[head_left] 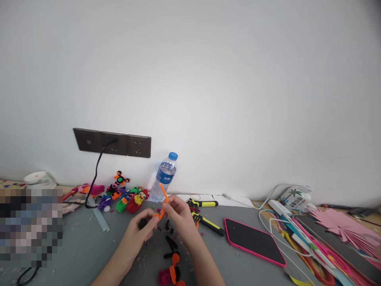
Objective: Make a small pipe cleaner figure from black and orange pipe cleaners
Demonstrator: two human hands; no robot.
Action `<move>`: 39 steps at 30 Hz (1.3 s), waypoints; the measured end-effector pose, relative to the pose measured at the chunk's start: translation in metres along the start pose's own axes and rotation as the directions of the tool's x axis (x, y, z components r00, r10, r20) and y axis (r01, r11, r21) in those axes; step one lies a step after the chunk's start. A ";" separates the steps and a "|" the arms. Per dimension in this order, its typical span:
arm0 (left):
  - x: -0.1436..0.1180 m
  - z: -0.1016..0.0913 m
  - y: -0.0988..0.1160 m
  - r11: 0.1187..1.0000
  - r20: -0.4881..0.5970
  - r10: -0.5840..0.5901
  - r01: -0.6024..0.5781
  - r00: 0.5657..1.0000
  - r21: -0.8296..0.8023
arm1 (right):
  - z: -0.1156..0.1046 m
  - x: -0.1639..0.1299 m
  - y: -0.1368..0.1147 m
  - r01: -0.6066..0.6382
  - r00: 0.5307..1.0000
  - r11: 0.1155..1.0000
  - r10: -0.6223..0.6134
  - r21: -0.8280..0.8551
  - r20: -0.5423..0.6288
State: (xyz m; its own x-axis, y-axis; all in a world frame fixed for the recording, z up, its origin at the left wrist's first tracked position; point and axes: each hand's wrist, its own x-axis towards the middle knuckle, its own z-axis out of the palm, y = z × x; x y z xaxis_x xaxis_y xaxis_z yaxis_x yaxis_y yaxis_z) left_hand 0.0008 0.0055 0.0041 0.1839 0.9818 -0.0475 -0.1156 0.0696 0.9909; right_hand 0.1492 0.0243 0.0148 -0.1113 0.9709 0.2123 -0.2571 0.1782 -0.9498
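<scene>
An orange pipe cleaner (164, 193) runs between my hands, with one end sticking up and the lower part bent. My left hand (142, 229) pinches its lower end; something dark shows behind the fingers, too hidden to name. Higher up, my right hand (179, 217) grips it between thumb and fingers. Below the hands lie short black pipe cleaner pieces (171, 242) and a small orange, black and magenta fuzzy piece (173, 274). Yellow-and-black-handled pliers (208, 224) rest just right of my right hand.
A water bottle (166, 174) leans by the wall behind my hands. Fuzzy figures (138, 200) cluster at back left, near glue sticks (101, 214). A pink-cased phone (254, 241) lies right, before scissors, white cables and pink paper (336, 222). A black cord (97, 171) hangs from the socket.
</scene>
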 end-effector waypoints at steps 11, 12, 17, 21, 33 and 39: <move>0.001 -0.001 0.006 0.976 -0.221 -0.124 0.079 0.967 -0.202 | -0.016 0.000 -0.001 -0.027 0.998 0.960 0.008 -0.279 -0.070; 0.002 -0.002 0.006 0.968 -0.237 -0.133 0.075 0.962 -0.239 | -0.018 -0.001 -0.001 -0.048 0.998 0.937 0.027 -0.345 -0.065; 0.007 -0.008 0.003 0.922 -0.300 -0.153 0.027 0.942 -0.387 | -0.027 -0.001 0.007 -0.060 0.997 0.799 0.022 -0.598 -0.072; 0.006 -0.011 0.002 0.912 -0.313 -0.128 -0.012 0.941 -0.409 | -0.029 0.001 0.007 -0.050 0.987 0.710 -0.073 -0.702 -0.144; 0.006 -0.002 0.005 0.918 -0.273 -0.126 0.008 0.954 -0.397 | -0.015 -0.020 -0.013 -0.272 0.872 0.406 0.488 -0.873 -0.045; 0.006 -0.003 0.005 0.914 -0.277 -0.134 0.010 0.951 -0.406 | -0.016 -0.014 -0.009 -0.184 0.950 0.605 0.311 -0.774 0.017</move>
State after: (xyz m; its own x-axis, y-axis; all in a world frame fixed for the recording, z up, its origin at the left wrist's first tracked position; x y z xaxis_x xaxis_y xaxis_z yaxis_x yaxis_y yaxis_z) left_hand -0.0015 0.0127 0.0082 -0.0804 0.9738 -0.2128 -0.5005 0.1452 0.8535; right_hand 0.1684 0.0116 0.0171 -0.2016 0.9754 -0.0898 0.6084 0.0529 -0.7918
